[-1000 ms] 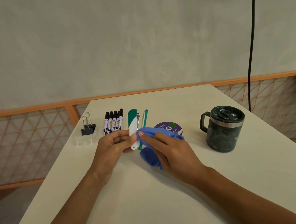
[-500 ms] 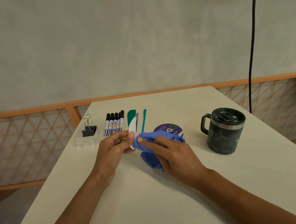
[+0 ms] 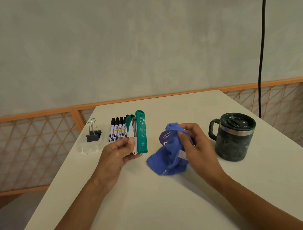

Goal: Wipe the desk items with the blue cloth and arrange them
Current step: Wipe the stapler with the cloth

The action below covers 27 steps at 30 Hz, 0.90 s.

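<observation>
My left hand (image 3: 120, 151) grips the near end of a green and white stapler (image 3: 139, 132), which is swung open with its speckled green base facing me. My right hand (image 3: 194, 142) pinches a crumpled blue cloth (image 3: 168, 160) a short way to the right of the stapler, apart from it. A purple round coaster (image 3: 164, 136) lies partly hidden behind the cloth. Several black markers (image 3: 117, 129) lie side by side just left of the stapler.
Black binder clips (image 3: 93, 135) sit on a clear plastic piece (image 3: 88, 149) at the table's left edge. A dark speckled mug with a lid (image 3: 233, 136) stands at the right. A black cable (image 3: 261, 49) hangs by the wall. The white table (image 3: 153, 204) drops off on the left.
My right hand has pulled the blue cloth off the stapler and moved right. My left hand has turned the stapler so its green base shows.
</observation>
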Tool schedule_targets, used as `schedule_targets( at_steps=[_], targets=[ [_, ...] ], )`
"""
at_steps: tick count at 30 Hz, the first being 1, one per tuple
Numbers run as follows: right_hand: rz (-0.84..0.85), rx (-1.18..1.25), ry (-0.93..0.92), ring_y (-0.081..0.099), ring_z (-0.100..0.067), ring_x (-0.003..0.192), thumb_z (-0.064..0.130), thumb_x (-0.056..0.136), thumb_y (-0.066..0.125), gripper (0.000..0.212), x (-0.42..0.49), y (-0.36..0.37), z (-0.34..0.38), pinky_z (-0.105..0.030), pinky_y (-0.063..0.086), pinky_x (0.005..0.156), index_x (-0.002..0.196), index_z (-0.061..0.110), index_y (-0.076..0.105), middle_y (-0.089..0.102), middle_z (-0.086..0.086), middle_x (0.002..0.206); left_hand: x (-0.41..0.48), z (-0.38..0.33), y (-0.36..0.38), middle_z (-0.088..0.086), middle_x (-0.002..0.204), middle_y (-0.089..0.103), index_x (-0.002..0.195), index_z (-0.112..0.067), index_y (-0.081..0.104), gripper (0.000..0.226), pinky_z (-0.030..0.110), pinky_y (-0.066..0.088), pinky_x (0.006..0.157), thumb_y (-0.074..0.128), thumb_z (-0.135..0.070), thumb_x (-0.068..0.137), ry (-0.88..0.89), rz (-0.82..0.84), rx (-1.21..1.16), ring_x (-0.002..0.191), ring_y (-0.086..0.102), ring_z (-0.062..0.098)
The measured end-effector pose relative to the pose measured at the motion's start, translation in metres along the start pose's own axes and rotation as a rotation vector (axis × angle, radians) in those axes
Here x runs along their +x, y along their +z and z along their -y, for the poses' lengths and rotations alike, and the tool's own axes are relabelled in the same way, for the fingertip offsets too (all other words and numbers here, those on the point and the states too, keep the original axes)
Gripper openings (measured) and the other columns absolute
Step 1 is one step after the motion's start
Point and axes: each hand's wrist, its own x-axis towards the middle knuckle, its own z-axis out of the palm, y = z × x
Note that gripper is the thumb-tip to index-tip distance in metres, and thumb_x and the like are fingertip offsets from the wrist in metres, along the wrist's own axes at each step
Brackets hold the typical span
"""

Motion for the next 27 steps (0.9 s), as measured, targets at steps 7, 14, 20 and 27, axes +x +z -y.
schedule_targets(
  at_steps=[7, 14, 20, 27],
  targets=[
    [-0.054, -0.005, -0.066, 0.071, -0.016, 0.11, 0.027, 0.114, 0.05, 0.032, -0.001, 0.003, 0.003, -0.048, 0.062, 0.095, 0.135, 0.046, 0.064, 0.074, 0.015, 0.116, -0.006, 0.0, 0.009, 0.018, 0.113, 0.081, 0.114, -0.003, 0.08, 0.035, 0.027, 0.065, 0.075, 0.067, -0.025, 0.09, -0.082, 0.114, -0.025, 0.094, 0.078, 0.02],
    [0.153, -0.325, -0.285, 0.062, -0.016, 0.116, 0.035, 0.114, 0.049, 0.039, -0.001, 0.006, -0.006, -0.038, 0.059, 0.081, 0.152, 0.032, 0.058, 0.053, 0.015, 0.127, -0.01, 0.0, 0.012, 0.021, 0.109, 0.079, 0.109, -0.005, 0.084, 0.032, 0.026, 0.061, 0.072, 0.066, -0.027, 0.095, -0.049, 0.163, 0.062, 0.088, 0.072, 0.019],
    [0.382, -0.816, -0.63, 0.044, -0.011, 0.097, 0.044, 0.117, 0.037, 0.046, -0.007, 0.008, -0.011, -0.023, 0.04, 0.083, 0.16, 0.029, 0.047, 0.046, 0.008, 0.11, -0.007, -0.005, 0.006, 0.016, 0.106, 0.079, 0.116, 0.0, 0.08, 0.04, 0.026, 0.06, 0.073, 0.068, -0.029, 0.091, 0.003, 0.101, 0.05, 0.087, 0.069, 0.019],
    [0.246, -1.015, -0.526, 0.045, -0.014, 0.095, 0.049, 0.117, 0.022, 0.048, 0.013, 0.002, -0.008, -0.039, 0.047, 0.091, 0.155, 0.029, 0.044, 0.044, 0.011, 0.112, -0.011, -0.008, 0.006, 0.015, 0.111, 0.08, 0.116, -0.005, 0.08, 0.036, 0.025, 0.06, 0.072, 0.069, -0.029, 0.091, 0.043, 0.138, 0.126, 0.093, 0.074, 0.02]
  ],
)
